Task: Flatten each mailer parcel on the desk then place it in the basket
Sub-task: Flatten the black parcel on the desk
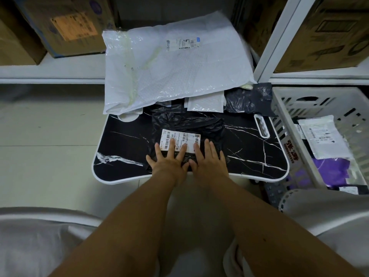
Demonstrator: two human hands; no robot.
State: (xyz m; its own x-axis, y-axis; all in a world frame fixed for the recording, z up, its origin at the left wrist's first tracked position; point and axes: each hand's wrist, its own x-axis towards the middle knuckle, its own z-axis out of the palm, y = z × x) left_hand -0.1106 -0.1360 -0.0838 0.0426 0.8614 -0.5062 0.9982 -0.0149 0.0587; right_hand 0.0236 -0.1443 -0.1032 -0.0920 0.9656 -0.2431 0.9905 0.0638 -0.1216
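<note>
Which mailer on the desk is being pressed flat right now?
The black mailer with the white label, at the desk's near edge, under the left hand and right hand. The big white mailer behind lies untouched.

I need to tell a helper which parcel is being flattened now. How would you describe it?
On the black marble-pattern desk, near its front edge, lies a crinkled black mailer. Both hands, left and right, press flat on it. Unlike the big white mailer behind, it is dark with a white label.

A glossy, crinkled black plastic mailer (185, 124) with a paper label (180, 139) lies on the smooth marble-patterned bench (123, 148), beside a slotted white plastic basket (295, 108).
</note>
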